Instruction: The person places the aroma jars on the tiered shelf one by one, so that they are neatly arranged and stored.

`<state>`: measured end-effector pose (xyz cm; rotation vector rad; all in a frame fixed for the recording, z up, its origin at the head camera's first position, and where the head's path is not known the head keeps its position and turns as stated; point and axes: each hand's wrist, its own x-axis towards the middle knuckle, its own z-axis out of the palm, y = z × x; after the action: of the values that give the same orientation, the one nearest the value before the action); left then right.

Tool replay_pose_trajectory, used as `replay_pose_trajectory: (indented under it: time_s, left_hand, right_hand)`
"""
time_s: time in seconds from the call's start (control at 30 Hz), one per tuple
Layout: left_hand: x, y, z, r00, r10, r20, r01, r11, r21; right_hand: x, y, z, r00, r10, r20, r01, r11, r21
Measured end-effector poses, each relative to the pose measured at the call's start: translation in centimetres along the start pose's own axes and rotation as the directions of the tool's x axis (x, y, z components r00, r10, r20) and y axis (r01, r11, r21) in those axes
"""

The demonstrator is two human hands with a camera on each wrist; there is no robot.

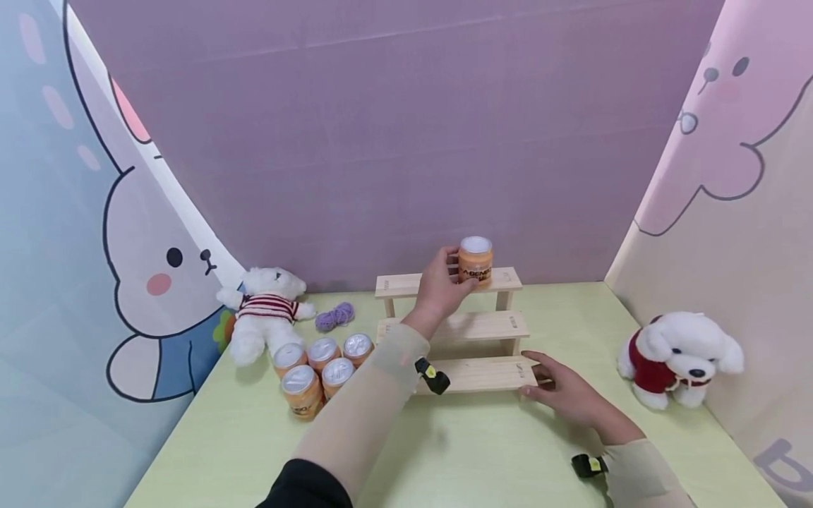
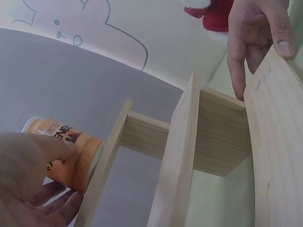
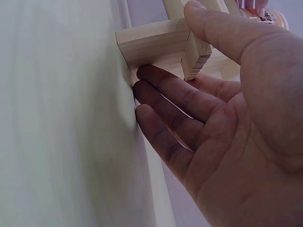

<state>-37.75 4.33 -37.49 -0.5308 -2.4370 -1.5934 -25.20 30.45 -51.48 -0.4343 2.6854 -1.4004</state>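
In the head view, my left hand (image 1: 440, 289) grips an orange can (image 1: 476, 261) with a pale lid and dark lettering. The can is upright at the top board of a three-tier wooden rack (image 1: 476, 374), right of that board's middle. Up close in the left wrist view, its base (image 2: 97, 163) meets the board, the thumb across its side. My right hand (image 1: 565, 391) holds the right end of the lowest board. In the right wrist view, the thumb (image 3: 208, 21) lies at the board's edge while other fingers (image 3: 165, 90) reach beneath it.
Several matching orange cans (image 1: 301, 391) stand together left of the rack. Behind them are a white plush bear (image 1: 267, 310) in a striped top and a purple yarn bundle (image 1: 334, 317). A white plush dog (image 1: 679, 360) in red sits at the right, near the side panel.
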Motion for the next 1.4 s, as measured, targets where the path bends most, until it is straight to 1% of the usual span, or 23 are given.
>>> replay_pose_trajectory:
  time_s: [0.2,0.4,0.5,0.63,0.83,0.97,1.1,1.23,1.4]
  left_hand:
    - [-0.2,0.0,-0.4,1.0,-0.003,0.001,0.003,1.0,0.002]
    - [-0.3,-0.1,-0.7,1.0,-0.005,-0.01,0.005,0.999,0.034]
    - [-0.5,-0.1,-0.9,1.0,0.002,-0.018,-0.002,1.0,0.027]
    - [-0.9,0.0,-1.3,0.999,0.014,-0.028,-0.014,1.0,0.007]
    - [-1.9,0.1,-2.4,0.999,0.031,-0.04,-0.03,0.999,0.014]
    - [-2.5,0.2,-3.0,0.999,0.034,-0.031,-0.034,0.999,0.006]
    - [-2.9,0.1,-3.4,0.998,0.052,-0.024,-0.052,0.999,0.006]
    - [-3.5,-0.2,-3.8,0.996,0.084,-0.025,-0.084,0.996,0.014]
    - [-4.3,-0.4,-4.4,0.991,0.13,-0.042,-0.129,0.991,0.02]
  right_hand:
    - [-0.1,-0.1,0.0,1.0,0.0,0.002,0.0,1.0,0.006]
    - [0.0,-0.1,0.0,1.0,0.004,0.001,-0.004,1.0,0.006]
    - [0.0,-0.2,0.0,1.0,0.011,0.0,-0.011,1.0,0.0]
    - [0.0,-0.3,0.0,1.0,0.017,0.001,-0.017,1.0,-0.004]
    - [0.0,-0.2,0.0,1.0,0.015,0.005,-0.015,1.0,0.007]
    - [0.0,-0.2,0.0,1.0,0.016,0.006,-0.016,1.0,0.01]
    - [0.0,-0.3,-0.1,1.0,0.026,0.004,-0.026,1.0,0.005]
    - [0.0,-0.3,0.0,0.999,0.032,0.004,-0.032,0.999,0.009]
    - [0.0,-0.2,-0.1,1.0,0.022,0.01,-0.022,0.999,0.023]
